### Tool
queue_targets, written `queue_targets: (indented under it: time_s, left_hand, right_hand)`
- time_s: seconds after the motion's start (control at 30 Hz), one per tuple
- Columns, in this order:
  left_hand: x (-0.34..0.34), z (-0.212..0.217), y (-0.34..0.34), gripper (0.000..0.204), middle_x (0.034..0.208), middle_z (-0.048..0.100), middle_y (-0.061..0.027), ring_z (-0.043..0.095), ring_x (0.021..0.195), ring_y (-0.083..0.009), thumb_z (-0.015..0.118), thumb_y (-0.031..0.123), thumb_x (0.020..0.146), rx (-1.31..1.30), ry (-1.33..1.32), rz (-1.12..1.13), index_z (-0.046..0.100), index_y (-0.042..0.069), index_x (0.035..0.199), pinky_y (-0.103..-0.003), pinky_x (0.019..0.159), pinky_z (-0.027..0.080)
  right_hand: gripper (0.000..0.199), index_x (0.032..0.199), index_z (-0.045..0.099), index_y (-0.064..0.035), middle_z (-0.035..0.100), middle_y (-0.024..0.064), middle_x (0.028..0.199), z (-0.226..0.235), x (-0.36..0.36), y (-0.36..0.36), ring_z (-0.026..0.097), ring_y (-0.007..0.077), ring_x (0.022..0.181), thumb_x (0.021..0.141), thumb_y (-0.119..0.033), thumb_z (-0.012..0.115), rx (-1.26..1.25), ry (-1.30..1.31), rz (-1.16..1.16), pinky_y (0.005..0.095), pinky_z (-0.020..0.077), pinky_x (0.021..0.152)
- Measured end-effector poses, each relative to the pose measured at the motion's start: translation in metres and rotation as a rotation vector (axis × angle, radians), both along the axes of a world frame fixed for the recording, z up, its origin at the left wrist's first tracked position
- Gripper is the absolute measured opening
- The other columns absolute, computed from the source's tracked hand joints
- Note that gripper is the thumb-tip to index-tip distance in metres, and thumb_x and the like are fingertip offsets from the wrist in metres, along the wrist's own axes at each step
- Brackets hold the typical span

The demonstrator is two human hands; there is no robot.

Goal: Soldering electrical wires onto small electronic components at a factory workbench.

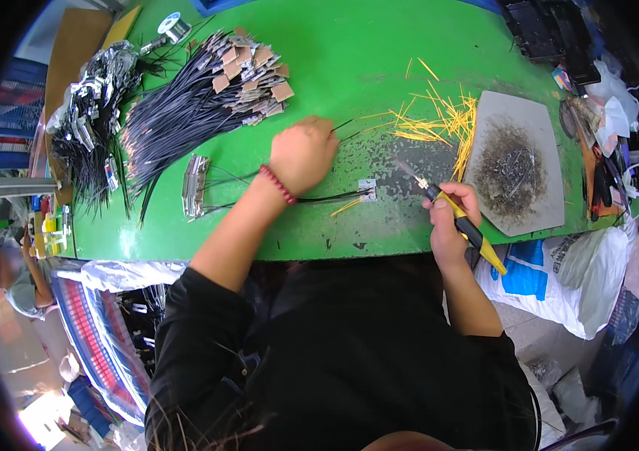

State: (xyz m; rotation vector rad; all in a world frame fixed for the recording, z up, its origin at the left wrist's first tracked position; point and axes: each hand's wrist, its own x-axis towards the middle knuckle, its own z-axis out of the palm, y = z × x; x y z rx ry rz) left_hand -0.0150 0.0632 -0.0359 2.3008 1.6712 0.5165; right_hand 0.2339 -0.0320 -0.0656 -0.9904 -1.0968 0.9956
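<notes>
My left hand (304, 154), with a red bead bracelet at its wrist, is closed over the green table. A thin black wire (342, 125) sticks out past its fingers, with a thin yellow strand (376, 116) close by. In my right hand (453, 225) is a yellow and black soldering iron (472, 230), its tip angled up and left. Between the hands a small whitish circuit board (367, 190) lies on the table, joined to black cables that pass under my left wrist. A short yellow strand (346, 207) lies beside it. Left of my forearm rests a silvery metal strip piece (195, 186).
A thick bundle of black cables (191, 109) with metal and tan ends lies left, beside silvery parts (94, 105) and a wire spool (174, 28). Thin yellow strands (439, 124) are scattered near a soiled grey board (484, 113). Another person (25, 282) sits far left.
</notes>
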Motion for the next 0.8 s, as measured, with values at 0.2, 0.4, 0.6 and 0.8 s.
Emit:
queue_targets:
  time_s: [0.2,0.4,0.6,0.8]
  left_hand:
    - [-0.012,0.035,-0.038,0.009,0.080,0.060,-0.0146,0.060,0.075,-0.0338,0.064,0.007,0.084,-0.008,-0.236,-0.099,0.057,0.001,0.083,-0.039,0.066,0.048]
    - [-0.013,0.041,-0.050,0.008,0.080,0.059,-0.0148,0.060,0.074,-0.0336,0.065,0.006,0.083,-0.033,-0.298,-0.114,0.059,0.001,0.084,-0.040,0.066,0.048]
    - [-0.005,0.059,-0.058,0.008,0.085,0.061,-0.0147,0.060,0.081,-0.0334,0.066,0.005,0.081,-0.021,-0.349,-0.124,0.061,0.001,0.086,-0.040,0.069,0.049]
    - [0.002,0.050,-0.057,0.010,0.091,0.063,-0.0151,0.060,0.084,-0.0337,0.067,0.006,0.082,0.143,-0.380,-0.147,0.064,0.000,0.089,-0.041,0.071,0.050]
  right_hand:
    - [0.030,0.121,0.057,-0.0064,0.068,0.0075,0.088,0.033,-0.019,0.027,0.063,0.0083,0.069,0.092,-0.008,0.064,-0.187,-0.261,0.229,0.0198,0.0492,0.058]
    - [0.033,0.112,0.058,-0.0066,0.071,0.0082,0.087,0.033,-0.059,0.060,0.066,0.0119,0.070,0.083,0.003,0.070,0.212,-0.350,0.289,0.0244,0.0518,0.062]
    - [0.033,0.110,0.056,-0.0043,0.064,0.0037,0.072,0.036,-0.068,0.053,0.060,0.0069,0.065,0.082,0.009,0.067,0.104,-0.261,0.226,0.0219,0.0493,0.058]
    - [0.033,0.116,0.051,-0.0031,0.067,0.0094,0.084,0.041,-0.069,0.049,0.062,0.0110,0.072,0.087,0.006,0.064,0.023,-0.246,0.263,0.0238,0.0506,0.063]
